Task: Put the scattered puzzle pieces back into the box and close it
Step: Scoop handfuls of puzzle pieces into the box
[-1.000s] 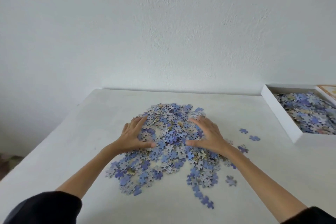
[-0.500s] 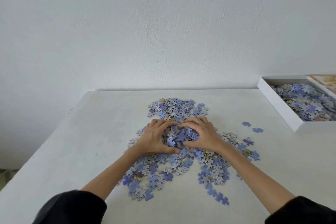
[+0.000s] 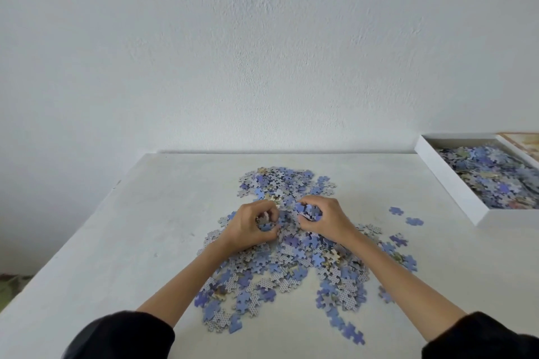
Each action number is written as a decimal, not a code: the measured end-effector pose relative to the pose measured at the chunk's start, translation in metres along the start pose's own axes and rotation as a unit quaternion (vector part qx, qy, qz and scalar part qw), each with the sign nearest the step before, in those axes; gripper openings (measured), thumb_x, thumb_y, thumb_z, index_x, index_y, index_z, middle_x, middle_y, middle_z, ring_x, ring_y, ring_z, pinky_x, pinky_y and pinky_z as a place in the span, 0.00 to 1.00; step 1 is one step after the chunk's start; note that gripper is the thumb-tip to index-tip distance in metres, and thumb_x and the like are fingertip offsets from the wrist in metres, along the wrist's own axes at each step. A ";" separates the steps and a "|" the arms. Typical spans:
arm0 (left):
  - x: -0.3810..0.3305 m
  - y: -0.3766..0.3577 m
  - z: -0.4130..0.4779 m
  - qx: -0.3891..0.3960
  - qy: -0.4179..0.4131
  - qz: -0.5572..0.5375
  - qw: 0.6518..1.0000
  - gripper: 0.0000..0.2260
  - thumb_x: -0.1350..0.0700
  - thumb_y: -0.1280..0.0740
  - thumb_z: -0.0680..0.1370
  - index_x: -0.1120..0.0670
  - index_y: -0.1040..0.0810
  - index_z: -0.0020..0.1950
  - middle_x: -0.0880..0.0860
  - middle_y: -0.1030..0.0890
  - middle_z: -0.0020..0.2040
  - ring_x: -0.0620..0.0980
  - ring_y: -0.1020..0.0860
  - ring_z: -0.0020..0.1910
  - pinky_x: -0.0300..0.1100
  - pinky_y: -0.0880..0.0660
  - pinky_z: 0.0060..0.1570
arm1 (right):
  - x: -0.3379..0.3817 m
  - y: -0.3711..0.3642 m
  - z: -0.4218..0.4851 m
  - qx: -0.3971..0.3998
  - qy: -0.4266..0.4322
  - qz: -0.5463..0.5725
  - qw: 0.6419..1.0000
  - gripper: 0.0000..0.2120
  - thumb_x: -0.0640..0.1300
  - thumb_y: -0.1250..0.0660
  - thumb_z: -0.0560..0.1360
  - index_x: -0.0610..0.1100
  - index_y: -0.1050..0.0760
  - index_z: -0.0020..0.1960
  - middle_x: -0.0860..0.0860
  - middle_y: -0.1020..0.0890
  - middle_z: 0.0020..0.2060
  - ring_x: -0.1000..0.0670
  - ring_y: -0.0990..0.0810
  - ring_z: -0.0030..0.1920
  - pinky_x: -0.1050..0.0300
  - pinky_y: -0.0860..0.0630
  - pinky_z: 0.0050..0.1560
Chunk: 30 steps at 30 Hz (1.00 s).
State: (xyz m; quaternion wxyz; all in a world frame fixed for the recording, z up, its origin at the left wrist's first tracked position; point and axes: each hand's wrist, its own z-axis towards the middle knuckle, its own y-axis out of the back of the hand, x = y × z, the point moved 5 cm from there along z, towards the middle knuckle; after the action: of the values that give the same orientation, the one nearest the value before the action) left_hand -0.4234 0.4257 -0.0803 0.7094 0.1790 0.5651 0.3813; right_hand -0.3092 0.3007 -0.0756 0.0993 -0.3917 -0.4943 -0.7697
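Observation:
A spread of blue and grey puzzle pieces (image 3: 280, 265) lies in the middle of the white table (image 3: 122, 242). My left hand (image 3: 250, 226) is curled around a clump of pieces at the heap's centre. Close beside it, my right hand (image 3: 323, 218) is also closed on a handful of pieces, with blue ones showing between the fingers. The open white box (image 3: 455, 183) sits at the far right and holds many pieces. Two loose pieces (image 3: 405, 216) lie between the heap and the box.
A flat panel with a printed picture (image 3: 522, 140), perhaps the box lid, lies just beyond the box at the right edge. The white wall runs directly behind the table. The table's left edge drops off to a floor with a green patch (image 3: 8, 285).
Both hands went from lying flat and apart on the heap to drawing together and curling shut around pieces. The camera view has tilted slightly, shifting the box outward.

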 end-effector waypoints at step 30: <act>-0.146 -0.074 0.119 0.014 -0.090 -0.108 0.990 0.07 0.66 0.30 0.70 0.54 0.20 0.41 0.47 0.20 0.38 0.41 0.23 0.35 0.33 0.27 0.39 | -0.047 0.193 -0.015 -0.122 0.051 0.060 0.989 0.05 0.38 0.31 0.71 0.47 0.25 0.42 0.44 0.20 0.35 0.49 0.27 0.34 0.59 0.32 0.36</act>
State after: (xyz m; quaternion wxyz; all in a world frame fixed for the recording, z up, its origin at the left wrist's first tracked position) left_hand -0.2966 0.2905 0.0015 0.7916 0.1603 0.5205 0.2771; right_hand -0.1809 0.1823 0.0207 0.1216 -0.3899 -0.3665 -0.8360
